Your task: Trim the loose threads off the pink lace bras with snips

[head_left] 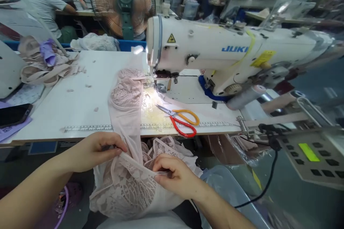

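Note:
A pale pink lace bra (pixel 134 182) lies across my lap, its upper edge stretched between my two hands. My left hand (pixel 103 150) pinches that edge at the left, and my right hand (pixel 174 175) pinches it further right. Part of the same pale fabric runs up over the table edge, with a lace cup (pixel 127 91) lying beside the needle area of the white sewing machine (pixel 204 43). Scissors (pixel 179 117) with one orange and one red handle rest on the table, in front of the machine.
A measuring tape (pixel 88 128) runs along the table's front edge. A phone (pixel 14 115) and beige straps (pixel 48 71) lie at left. A fan (pixel 125 0) stands behind. The control panel (pixel 309 154) juts out at right, above a clear plastic bin (pixel 231 193). Another person (pixel 43 7) sits at back left.

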A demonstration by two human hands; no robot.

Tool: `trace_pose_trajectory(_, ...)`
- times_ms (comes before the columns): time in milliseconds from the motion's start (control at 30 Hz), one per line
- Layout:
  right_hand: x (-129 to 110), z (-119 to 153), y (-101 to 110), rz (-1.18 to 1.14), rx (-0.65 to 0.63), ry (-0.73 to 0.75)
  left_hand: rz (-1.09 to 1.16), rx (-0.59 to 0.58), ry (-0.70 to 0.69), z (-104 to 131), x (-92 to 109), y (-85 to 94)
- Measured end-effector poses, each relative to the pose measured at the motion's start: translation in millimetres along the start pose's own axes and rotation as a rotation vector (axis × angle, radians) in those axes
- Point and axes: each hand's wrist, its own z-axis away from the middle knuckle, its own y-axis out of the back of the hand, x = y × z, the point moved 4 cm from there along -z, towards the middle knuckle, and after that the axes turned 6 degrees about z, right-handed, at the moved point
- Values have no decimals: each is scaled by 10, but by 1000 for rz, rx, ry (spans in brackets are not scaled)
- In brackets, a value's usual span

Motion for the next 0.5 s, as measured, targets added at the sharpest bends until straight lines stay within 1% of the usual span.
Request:
trace_pose_trajectory(100,-23,17,-14,-11,-32,22,132,55,59,-32,-19,-13)
trace_pose_trajectory(167,-44,32,-21,-29,-51,36,161,60,70,-46,-24,-26)
trace_pose_trajectory(333,-66,63,-33,-53,-67,74,116,40,58,-69,38,-43)
trace_pose_trajectory(500,-18,73,-24,-71,-72,80,52,48,29,-87,218,-68)
